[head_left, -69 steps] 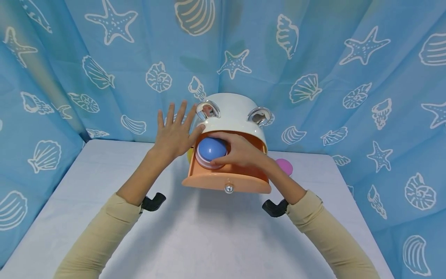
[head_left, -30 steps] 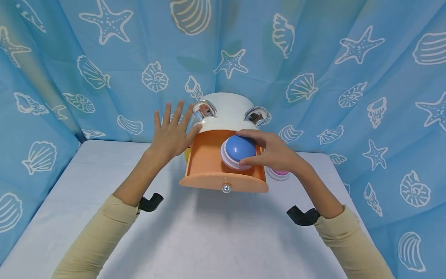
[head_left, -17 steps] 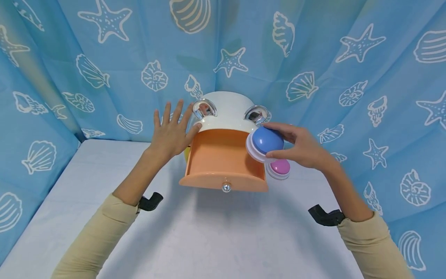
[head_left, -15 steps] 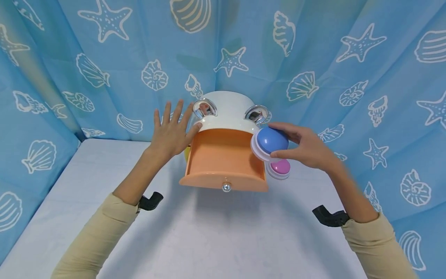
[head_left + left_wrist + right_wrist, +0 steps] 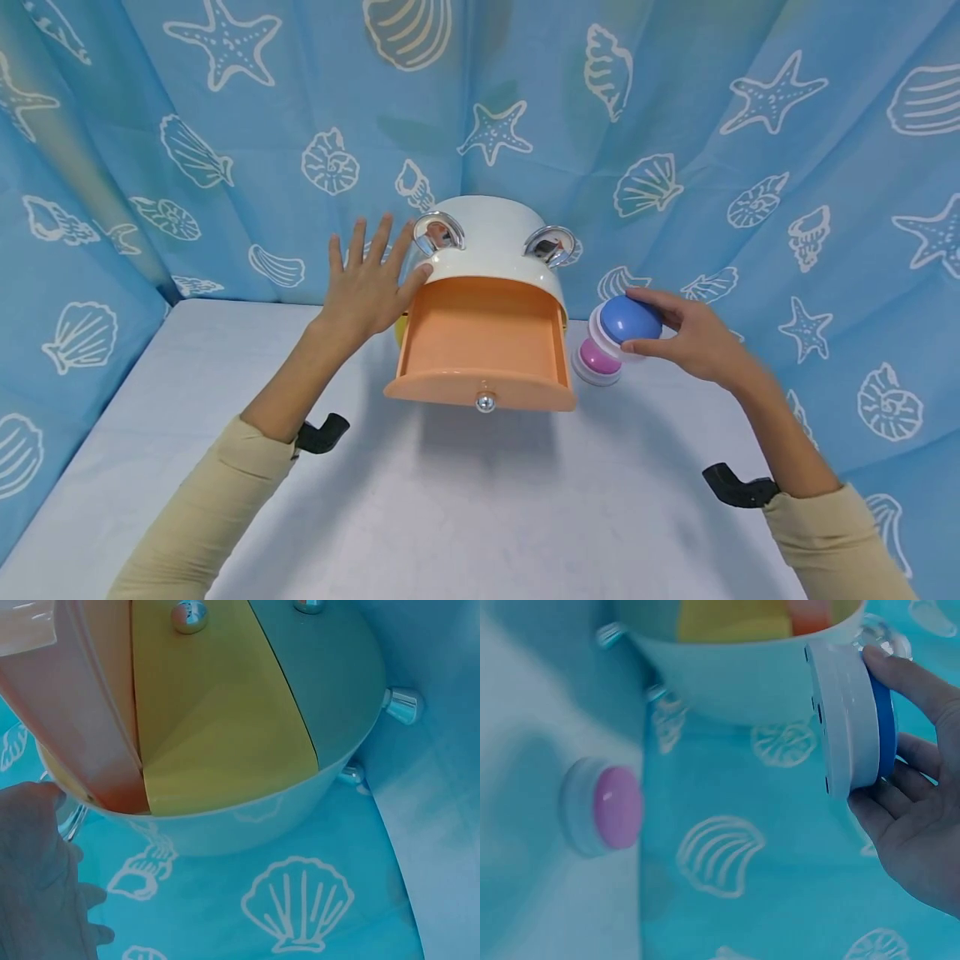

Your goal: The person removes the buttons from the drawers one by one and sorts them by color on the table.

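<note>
My right hand (image 5: 693,337) grips a round push button (image 5: 630,319) with a blue dome and white base. Thumb and fingers hold its rim, and it is tilted in the air. In the right wrist view the white base of the blue button (image 5: 844,724) faces the camera. Below it in the head view, a smaller pink button (image 5: 598,357) sits on the table. A white rounded cabinet (image 5: 487,225) stands at the back, its orange drawer (image 5: 483,333) pulled out with nothing inside. My left hand (image 5: 367,287) is spread flat, its thumb at the cabinet's left side.
Chrome rings (image 5: 551,246) stick out from the cabinet's top, and the orange drawer has a silver knob (image 5: 486,402). The left wrist view shows a yellow drawer front (image 5: 217,712) and a greenish one (image 5: 322,675). A blue shell-patterned curtain (image 5: 675,100) hangs behind the white table (image 5: 480,500).
My right hand has lifted the blue button out of the orange drawer and carried it right, past the cabinet's side to above the pink button. The left hand has stayed in place.
</note>
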Demonstrator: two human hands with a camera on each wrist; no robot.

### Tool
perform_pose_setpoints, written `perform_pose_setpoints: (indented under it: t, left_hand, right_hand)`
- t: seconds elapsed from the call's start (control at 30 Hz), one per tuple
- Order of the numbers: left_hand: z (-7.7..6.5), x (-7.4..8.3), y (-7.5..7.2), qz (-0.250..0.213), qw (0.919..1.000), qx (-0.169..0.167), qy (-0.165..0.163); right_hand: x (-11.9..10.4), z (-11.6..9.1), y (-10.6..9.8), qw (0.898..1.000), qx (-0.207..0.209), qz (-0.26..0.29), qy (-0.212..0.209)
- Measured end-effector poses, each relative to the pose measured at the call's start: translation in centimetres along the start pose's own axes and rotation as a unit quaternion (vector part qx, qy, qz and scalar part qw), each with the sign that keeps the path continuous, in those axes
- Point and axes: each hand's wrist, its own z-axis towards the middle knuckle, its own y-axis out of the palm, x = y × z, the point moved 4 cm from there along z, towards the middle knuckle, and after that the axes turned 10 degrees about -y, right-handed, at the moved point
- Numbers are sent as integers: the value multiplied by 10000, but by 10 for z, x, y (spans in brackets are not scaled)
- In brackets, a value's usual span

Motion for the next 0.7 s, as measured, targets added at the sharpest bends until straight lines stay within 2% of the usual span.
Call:
perform_pose_setpoints:
  t: [0.2, 0.43, 0.7]
  left_hand:
    - [1, 0, 0, -2, 10000, 13, 16]
    - [0, 1, 0, 19, 10000, 1, 24]
    - [0, 0, -1, 5, 10000, 15, 11]
  right_hand:
    - [32, -7, 14, 9999, 31, 73, 116]
    - [67, -20, 43, 9986, -30, 95, 516]
    - [84, -36, 76, 9965, -20, 174, 818]
